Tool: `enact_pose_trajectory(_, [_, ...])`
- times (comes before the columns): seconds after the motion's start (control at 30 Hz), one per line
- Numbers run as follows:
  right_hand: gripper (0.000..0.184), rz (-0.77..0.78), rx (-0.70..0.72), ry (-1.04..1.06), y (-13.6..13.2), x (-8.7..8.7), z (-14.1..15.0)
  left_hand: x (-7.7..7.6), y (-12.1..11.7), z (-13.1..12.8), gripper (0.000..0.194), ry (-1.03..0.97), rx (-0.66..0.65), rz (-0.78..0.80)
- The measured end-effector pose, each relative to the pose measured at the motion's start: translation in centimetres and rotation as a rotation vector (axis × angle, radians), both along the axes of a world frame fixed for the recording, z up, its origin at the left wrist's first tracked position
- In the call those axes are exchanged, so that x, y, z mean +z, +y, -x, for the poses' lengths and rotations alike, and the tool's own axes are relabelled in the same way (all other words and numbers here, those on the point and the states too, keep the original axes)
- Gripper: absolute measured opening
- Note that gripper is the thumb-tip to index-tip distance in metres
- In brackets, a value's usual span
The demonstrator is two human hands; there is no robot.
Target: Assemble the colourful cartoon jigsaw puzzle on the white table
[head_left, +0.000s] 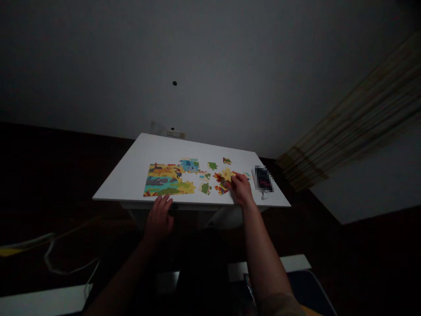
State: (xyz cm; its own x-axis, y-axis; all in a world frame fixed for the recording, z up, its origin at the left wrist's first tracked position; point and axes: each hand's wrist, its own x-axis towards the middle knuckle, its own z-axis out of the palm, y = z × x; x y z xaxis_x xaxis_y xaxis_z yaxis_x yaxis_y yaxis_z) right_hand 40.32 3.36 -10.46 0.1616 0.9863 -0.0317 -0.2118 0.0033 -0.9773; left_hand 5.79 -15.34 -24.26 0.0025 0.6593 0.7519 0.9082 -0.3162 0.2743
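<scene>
A partly joined jigsaw puzzle (161,180) with a colourful animal picture lies on the left half of the white table (121,175). My left hand (160,217) rests at the table's front edge just below it, fingers stretched out and holding nothing. Over a cluster of yellow and red pieces on the right, my right hand (241,188) has its fingers pinched on a puzzle piece (229,183), partly hidden by the fingers. Between the two groups lie loose green pieces (205,188). A single piece (227,161) sits farther back.
A dark, pixelated item (264,179) lies at the table's right end, with a small white object (264,195) beside it. Behind the table is a wall with a socket strip (176,134). A curtain (305,162) hangs at the right. White cables (49,254) trail at the lower left.
</scene>
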Motion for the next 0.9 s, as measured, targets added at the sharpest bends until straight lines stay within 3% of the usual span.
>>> enact_pose_trajectory(0.1, [0.04, 0.007, 0.016, -0.03, 0.1, -0.3, 0.9, -0.1, 0.1, 0.1, 0.072, 0.016, 0.006, 0.005])
enact_pose_trajectory(0.23, [0.044, -0.029, -0.042, -0.236, 0.8, -0.8, 1.1, -0.3, 0.0, 0.2, 0.071, 0.021, 0.014, 0.021])
enact_pose_trajectory(0.37, [0.034, -0.052, -0.16, -0.499, 2.7, -1.0, -0.3, -0.4, 0.0, 0.2, 0.073, 0.018, 0.023, 0.035])
enact_pose_trajectory(0.47, [0.037, -0.028, -0.259, -0.666, 4.7, -0.9, -1.9, -0.6, 0.1, 0.2, 0.071, 0.02, 0.02, 0.034])
enact_pose_trajectory(0.63, [0.039, -0.006, -0.122, -0.784, 6.7, -0.6, -4.5, -0.9, 0.3, 0.3, 0.069, -0.01, 0.013, 0.023])
enact_pose_trajectory(0.8, [0.05, -0.119, -0.197, -0.964, 4.1, -1.1, -7.2, -1.3, 0.5, 0.4, 0.072, -0.005, 0.013, 0.043])
enact_pose_trajectory(0.9, [0.053, -0.195, -0.118, -1.094, 1.2, -1.7, -7.4, -1.4, 0.7, 0.4, 0.073, -0.009, 0.011, 0.036])
